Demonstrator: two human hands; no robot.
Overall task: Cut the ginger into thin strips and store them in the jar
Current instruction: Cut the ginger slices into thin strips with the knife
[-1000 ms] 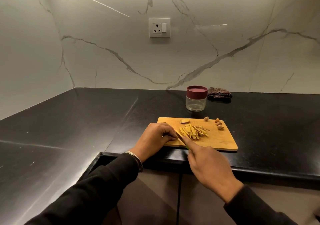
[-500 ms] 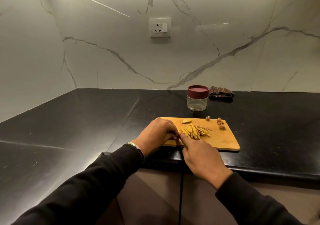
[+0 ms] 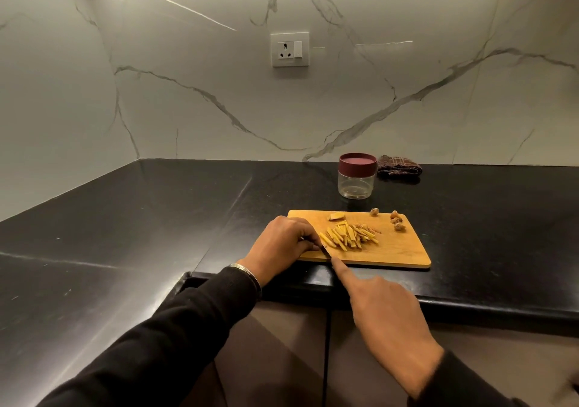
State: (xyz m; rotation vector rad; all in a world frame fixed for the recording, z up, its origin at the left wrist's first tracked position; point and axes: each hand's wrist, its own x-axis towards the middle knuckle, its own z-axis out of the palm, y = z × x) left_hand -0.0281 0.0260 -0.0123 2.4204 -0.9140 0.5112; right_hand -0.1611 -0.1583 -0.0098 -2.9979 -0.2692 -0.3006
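Both hands work at the near left edge of the wooden cutting board [image 3: 398, 250]. Left hand [image 3: 283, 243] curls over something hidden; right hand [image 3: 387, 309] grips a knife [image 3: 326, 252], forefinger along its spine. Ginger strips [image 3: 349, 237] lie piled mid-board. Light, stiff and slippery-looking, they seem best pinched in small bunches. Behind the board stands the lidded jar [image 3: 357, 176].

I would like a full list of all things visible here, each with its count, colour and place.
ginger strips: many, yellow, heaped mid cutting board
ginger slice: one, tan, board's far edge
ginger scraps: four, brown, board's far right corner
cutting board: one, wooden, counter's front edge
knife: one, dark blade, left of strips
jar: one, clear, maroon lid on, behind board
cloth: one, dark checked, right of jar
socket: one, white, wall
hands: left on board; right holds knife
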